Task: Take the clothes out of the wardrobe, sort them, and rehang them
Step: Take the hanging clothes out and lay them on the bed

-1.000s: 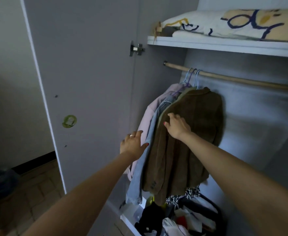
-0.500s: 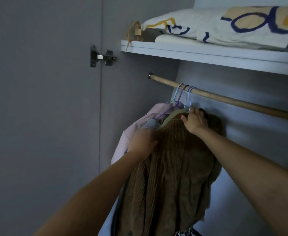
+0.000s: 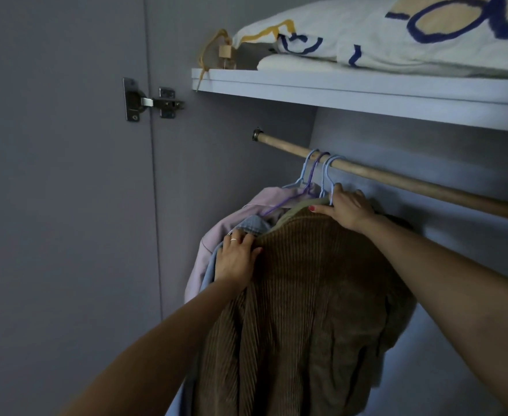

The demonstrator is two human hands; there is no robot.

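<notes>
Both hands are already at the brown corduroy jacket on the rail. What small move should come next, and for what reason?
Probably lift the light blue hanger up off the wooden rail. The right hand grips it at the collar of the brown corduroy jacket, its hook is over the rail, and the left hand steadies the jacket's shoulder beside the denim garment.

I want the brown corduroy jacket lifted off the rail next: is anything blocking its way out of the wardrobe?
Nothing visible does. The brown corduroy jacket hangs frontmost, and the right hand is already at its hanger. The shelf sits above the rail.
</notes>
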